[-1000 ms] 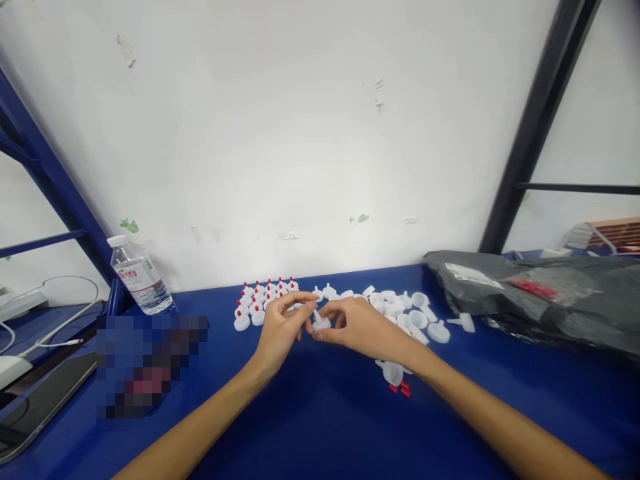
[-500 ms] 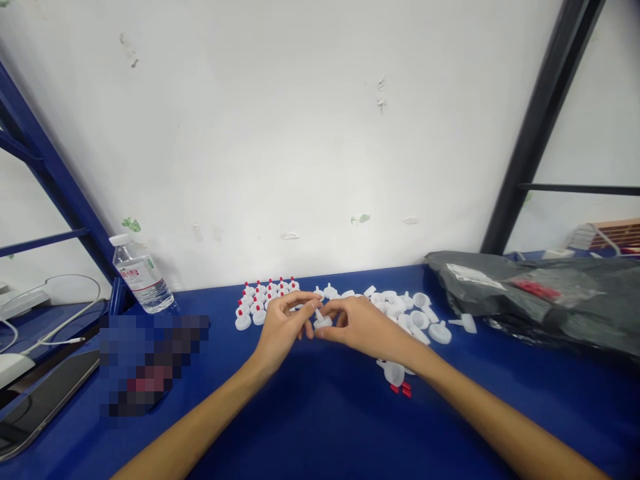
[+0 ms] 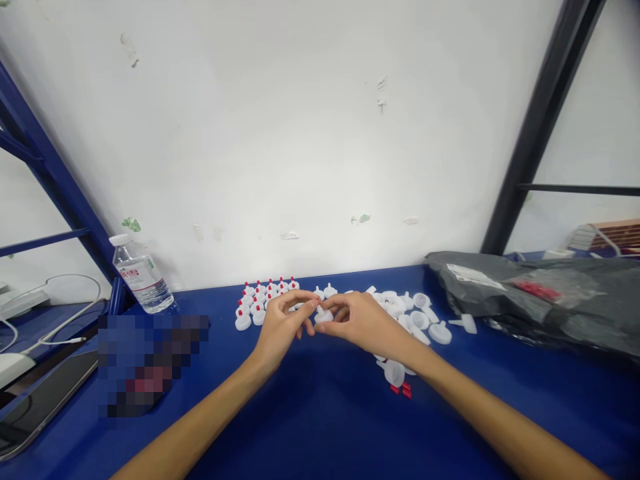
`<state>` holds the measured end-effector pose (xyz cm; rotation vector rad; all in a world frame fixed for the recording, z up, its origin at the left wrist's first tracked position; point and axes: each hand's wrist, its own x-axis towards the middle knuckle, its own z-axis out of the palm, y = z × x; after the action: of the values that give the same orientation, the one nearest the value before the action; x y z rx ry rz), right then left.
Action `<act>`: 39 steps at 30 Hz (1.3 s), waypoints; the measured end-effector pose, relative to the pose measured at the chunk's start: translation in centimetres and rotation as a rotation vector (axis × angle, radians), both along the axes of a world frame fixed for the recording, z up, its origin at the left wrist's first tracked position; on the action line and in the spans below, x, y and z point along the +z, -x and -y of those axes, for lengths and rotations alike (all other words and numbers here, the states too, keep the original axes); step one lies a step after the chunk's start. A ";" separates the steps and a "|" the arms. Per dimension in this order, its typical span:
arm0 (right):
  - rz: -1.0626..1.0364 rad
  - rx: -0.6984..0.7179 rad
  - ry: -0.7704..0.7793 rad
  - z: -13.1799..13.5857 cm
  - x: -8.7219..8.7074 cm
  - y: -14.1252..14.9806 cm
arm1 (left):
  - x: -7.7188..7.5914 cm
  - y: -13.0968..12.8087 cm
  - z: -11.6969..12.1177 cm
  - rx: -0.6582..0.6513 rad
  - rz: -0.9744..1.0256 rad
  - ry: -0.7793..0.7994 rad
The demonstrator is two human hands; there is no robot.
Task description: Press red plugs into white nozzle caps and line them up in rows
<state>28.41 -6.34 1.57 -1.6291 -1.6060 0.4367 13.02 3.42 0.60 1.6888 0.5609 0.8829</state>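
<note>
A white nozzle cap (image 3: 323,316) with a pointed spout is held upright by my right hand (image 3: 363,321), thumb and fingers around its base. My left hand (image 3: 286,325) pinches at the spout's tip with thumb and index finger; whatever is between those fingertips is hidden. Left of the hands, white nozzle caps with red tips (image 3: 258,315) stand in rows. Just behind my fingers are white nozzle caps (image 3: 329,291) without red tips. A loose heap of white nozzle caps (image 3: 419,320) lies beyond my right hand. Small red tip caps (image 3: 407,393) lie near my right forearm.
A water bottle (image 3: 143,275) stands at the back left near the wall. A phone (image 3: 47,400) and a blurred-out dark object (image 3: 155,373) lie on the left. At right, a grey plastic bag (image 3: 565,313) covers part of the blue table (image 3: 300,427).
The nozzle cap has risen slightly and shifted a little right with my right hand. My left fingers stay pinched at the spout's tip.
</note>
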 end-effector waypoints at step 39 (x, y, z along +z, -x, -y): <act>-0.449 0.162 0.069 -0.1 0.5 -2.1 | -1.0 1.1 -1.6 -0.156 -0.196 -0.648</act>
<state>30.48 -6.22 2.04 -1.3328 -1.3925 0.8831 11.91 5.02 -0.41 2.3893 0.2729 0.8393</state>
